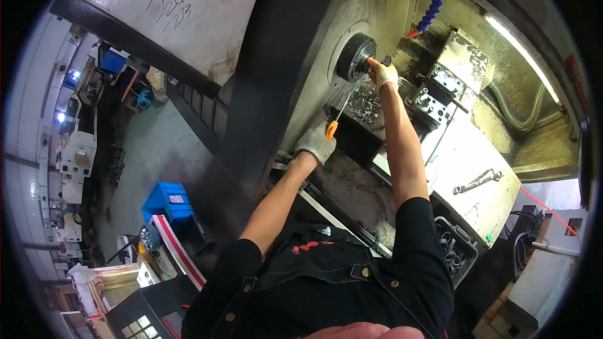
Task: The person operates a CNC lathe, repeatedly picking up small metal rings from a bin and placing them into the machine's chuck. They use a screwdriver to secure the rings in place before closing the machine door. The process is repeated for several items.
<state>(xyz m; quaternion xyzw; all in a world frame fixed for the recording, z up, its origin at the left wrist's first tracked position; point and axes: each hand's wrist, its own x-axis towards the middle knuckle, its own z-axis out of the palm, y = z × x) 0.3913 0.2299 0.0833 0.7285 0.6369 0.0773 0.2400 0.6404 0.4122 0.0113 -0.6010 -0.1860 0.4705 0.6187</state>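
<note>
My left hand, in a grey work glove, is closed around an orange-handled tool. From its handle a thin metal rod slants up toward the underside of the dark round lathe chuck. Whether the rod's tip touches the chuck is hard to make out. My right hand wears a pale glove with bare fingertips. Its fingers are bent together at the front face of the chuck; whatever they grip is mostly hidden by the hand. The chuck sits on the machine's inner wall, left of my right hand.
Tool-holder blocks stand right of my right forearm. A blue segmented coolant hose hangs above. Wrenches lie on a pale cover, above a grey bin of metal rings. A blue crate stands at left.
</note>
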